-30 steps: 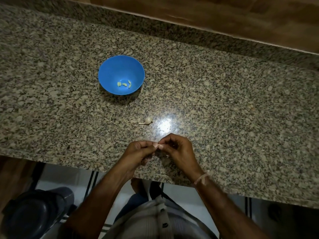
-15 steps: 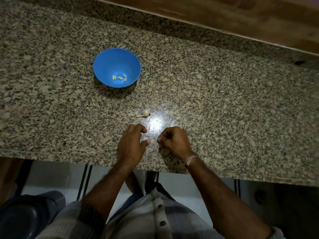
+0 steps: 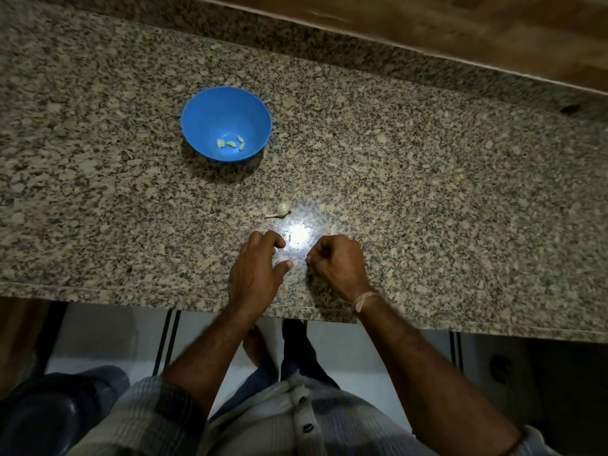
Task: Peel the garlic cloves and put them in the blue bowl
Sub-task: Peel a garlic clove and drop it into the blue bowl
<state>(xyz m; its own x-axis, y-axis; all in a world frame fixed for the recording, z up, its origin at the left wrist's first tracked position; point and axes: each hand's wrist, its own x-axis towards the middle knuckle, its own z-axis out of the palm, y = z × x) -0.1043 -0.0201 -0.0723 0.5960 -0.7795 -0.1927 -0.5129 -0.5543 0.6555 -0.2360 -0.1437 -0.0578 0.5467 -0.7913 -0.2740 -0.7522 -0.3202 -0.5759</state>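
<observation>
- Looks down on a speckled granite countertop (image 3: 427,192), two bare forearms (image 3: 210,350) reaching in from below.
- Shows the blue bowl (image 3: 204,113) upright, far left of the hands, with three pale peeled cloves (image 3: 231,144) at its bottom.
- Places one unpeeled garlic clove (image 3: 283,209) on the bare stone between bowl and hands: well apart from the bowl, near the left hand (image 3: 256,268), touched by neither.
- Finds the left hand arched over the counter, fingers loosely bent, tips down on the stone, thumb stretched rightward, nothing plainly gripped.
- Finds the right hand (image 3: 339,261) just beside it, curled tight, knuckles up; cannot tell of any clove or scrap of skin pinched inside.
- Likely hazard: a rounded clove skidding or rolling on glossy stone under a clumsy fingertip push, perhaps toward the near edge and the floor.
- Another: papery skin, close in colour to the granite, lost on the counter or carried into the bowl along with a peeled clove.
- Another: a light bowl nudged or tipped by a hand knocking its rim during a drop.
- Lays the loose clove on its side, long axis roughly left to right and slightly slanted, thin stalk end pointing left and a little toward the near edge, fat rounded end to the right.
</observation>
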